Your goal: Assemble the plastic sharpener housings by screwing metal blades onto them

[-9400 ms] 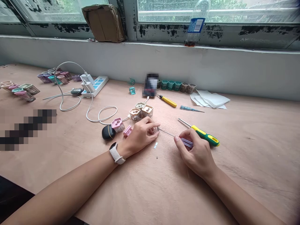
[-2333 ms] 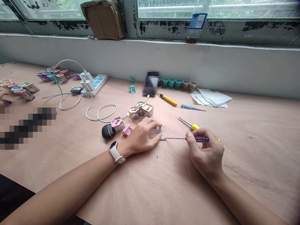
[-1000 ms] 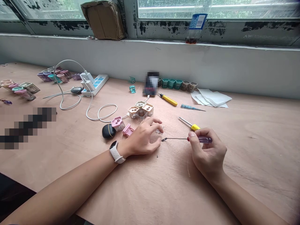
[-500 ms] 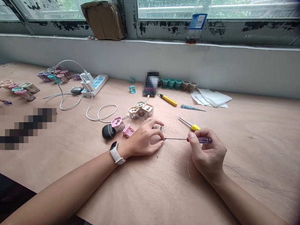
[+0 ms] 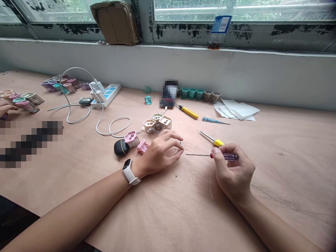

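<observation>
My left hand (image 5: 164,149), with a white-banded watch (image 5: 130,172) on the wrist, rests on the table with its fingers bent around a small clear plastic piece (image 5: 180,144), partly hidden by them. In my right hand (image 5: 234,171) is a thin screwdriver (image 5: 231,157) with a translucent purple handle, its shaft pointing left. The tip stops just short of my left fingertips. A tiny screw-like bit (image 5: 176,175) lies on the wood below. Beside my left hand are a pink part (image 5: 143,146), a pink-topped clear case (image 5: 131,139) and several cream-topped cases (image 5: 157,123).
A yellow-handled screwdriver (image 5: 218,142), a yellow pen-like tool (image 5: 189,112), a blue tester (image 5: 214,120) and white papers (image 5: 238,109) lie beyond my right hand. A black earbud-like case (image 5: 121,147) and a power strip (image 5: 110,94) are leftward. Another person's hand (image 5: 6,107) is at the left edge.
The screwdriver tip has come slightly right, away from my left fingertips. My left fingers have shifted a little up and left onto the clear piece. Another person's hand has appeared at the left edge.
</observation>
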The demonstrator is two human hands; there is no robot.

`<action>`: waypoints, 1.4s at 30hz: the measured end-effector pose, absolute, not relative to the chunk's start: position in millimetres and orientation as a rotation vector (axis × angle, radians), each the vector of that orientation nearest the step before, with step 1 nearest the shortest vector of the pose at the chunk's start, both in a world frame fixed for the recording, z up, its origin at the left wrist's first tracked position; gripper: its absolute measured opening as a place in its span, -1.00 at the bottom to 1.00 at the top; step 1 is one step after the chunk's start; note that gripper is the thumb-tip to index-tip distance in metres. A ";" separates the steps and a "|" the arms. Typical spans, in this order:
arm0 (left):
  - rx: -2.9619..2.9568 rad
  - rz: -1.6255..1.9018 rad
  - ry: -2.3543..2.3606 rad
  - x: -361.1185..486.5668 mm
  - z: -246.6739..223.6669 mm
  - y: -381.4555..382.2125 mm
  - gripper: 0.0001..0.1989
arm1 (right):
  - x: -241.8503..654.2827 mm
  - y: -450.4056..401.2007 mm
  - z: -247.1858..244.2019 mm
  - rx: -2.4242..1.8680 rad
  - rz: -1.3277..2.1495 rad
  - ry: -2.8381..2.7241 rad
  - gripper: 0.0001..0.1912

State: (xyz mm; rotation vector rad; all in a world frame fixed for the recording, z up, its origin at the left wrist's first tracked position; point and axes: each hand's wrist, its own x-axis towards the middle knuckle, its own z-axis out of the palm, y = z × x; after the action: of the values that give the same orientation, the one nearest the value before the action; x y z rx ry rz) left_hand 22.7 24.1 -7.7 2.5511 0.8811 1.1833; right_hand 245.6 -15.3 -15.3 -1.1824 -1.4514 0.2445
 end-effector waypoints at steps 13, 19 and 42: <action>2.708 1.387 0.631 22.4 -9.2 13.6 -0.78 | 244.2 -15.4 -14.3 -1.147 0.249 -1.482 -0.82; 2.706 1.384 0.637 21.7 -9.5 12.2 -0.79 | 244.9 -16.1 -14.7 -1.141 0.241 -1.493 -0.82; 2.727 1.429 0.594 23.8 -7.4 13.7 -0.83 | 244.9 -15.2 -16.1 -1.143 0.230 -1.495 -0.82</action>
State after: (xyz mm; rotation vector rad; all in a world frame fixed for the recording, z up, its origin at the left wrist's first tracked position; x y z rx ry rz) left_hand 23.8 13.7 -7.4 2.7273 0.5937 1.4293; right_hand 244.9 -15.2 -16.1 -1.1431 -1.4951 0.2299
